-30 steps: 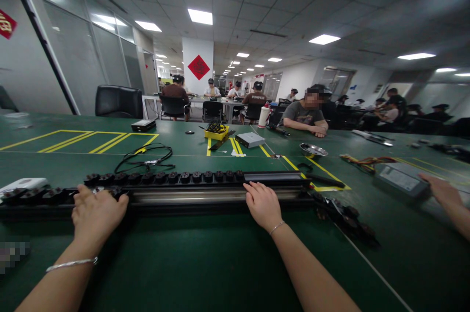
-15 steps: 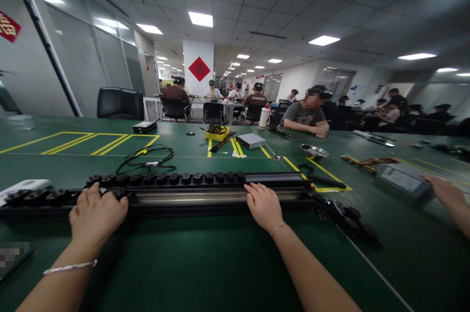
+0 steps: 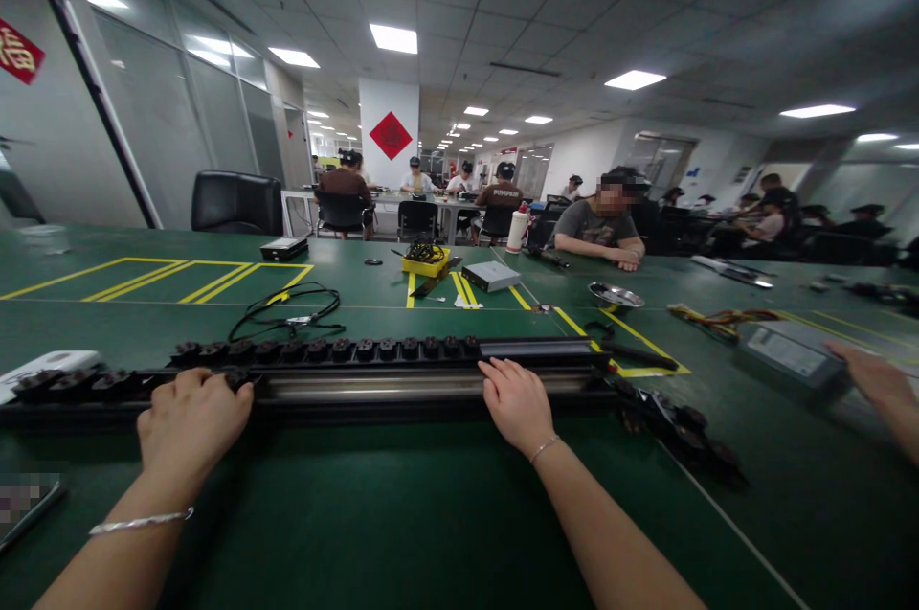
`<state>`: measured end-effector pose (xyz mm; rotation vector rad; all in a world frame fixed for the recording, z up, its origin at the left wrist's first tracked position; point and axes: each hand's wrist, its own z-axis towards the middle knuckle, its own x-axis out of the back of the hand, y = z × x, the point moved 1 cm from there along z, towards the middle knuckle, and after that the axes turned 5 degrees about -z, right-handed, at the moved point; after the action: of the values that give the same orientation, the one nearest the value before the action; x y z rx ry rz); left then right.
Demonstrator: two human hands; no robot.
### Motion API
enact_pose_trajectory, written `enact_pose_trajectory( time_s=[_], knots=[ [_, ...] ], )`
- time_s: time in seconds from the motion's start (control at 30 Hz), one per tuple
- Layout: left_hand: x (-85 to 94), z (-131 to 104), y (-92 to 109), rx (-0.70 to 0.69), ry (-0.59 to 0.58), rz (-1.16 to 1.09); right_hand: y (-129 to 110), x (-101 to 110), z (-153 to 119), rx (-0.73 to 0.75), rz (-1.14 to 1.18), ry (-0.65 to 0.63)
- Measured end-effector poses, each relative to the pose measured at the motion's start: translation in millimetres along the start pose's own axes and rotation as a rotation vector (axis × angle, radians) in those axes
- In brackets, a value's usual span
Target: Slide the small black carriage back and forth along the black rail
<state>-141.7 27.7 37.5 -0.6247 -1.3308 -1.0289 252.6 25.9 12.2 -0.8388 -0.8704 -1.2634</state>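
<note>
A long black power strip housing (image 3: 402, 410) lies across the table in front of me, its inner metal channel (image 3: 373, 387) bare and shiny along the middle. My left hand (image 3: 192, 418) is closed around part of the row at the left end of the housing, thumb beside a black round socket (image 3: 238, 378); its fingertips are hidden. Farther left, more black sockets (image 3: 72, 382) sit in the same housing. Fingers bent over the housing's near wall, my right hand (image 3: 515, 402) grips it right of centre. Directly behind runs a second black strip (image 3: 388, 350) with a row of sockets.
Loose black sockets (image 3: 682, 428) trail off the housing's right end. Behind are a coiled black cable (image 3: 287, 313), a yellow box (image 3: 423, 260), a grey box (image 3: 491, 276) and a metal bowl (image 3: 616, 294). At right, another person's hand (image 3: 872, 380) touches a grey metal unit (image 3: 790, 351).
My left hand's fingers have drawn back slightly toward me and curled more over the sockets. My right hand and the housing stay in place.
</note>
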Motion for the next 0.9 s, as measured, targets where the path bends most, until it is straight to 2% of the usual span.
enact_pose_trajectory(
  time_s=[0.23,0.67,0.9],
  knots=[
    [-0.6,5,-3,-0.048,-0.048,0.034,-1,2,0,-0.011,-0.006,-0.014],
    [-4.2,-5,4,-0.071,0.009,-0.049,0,0,0,0.001,-0.005,0.014],
    [-7.3,2,4,-0.023,-0.069,-0.088,0,-1,0,0.002,0.001,0.011]
  ],
)
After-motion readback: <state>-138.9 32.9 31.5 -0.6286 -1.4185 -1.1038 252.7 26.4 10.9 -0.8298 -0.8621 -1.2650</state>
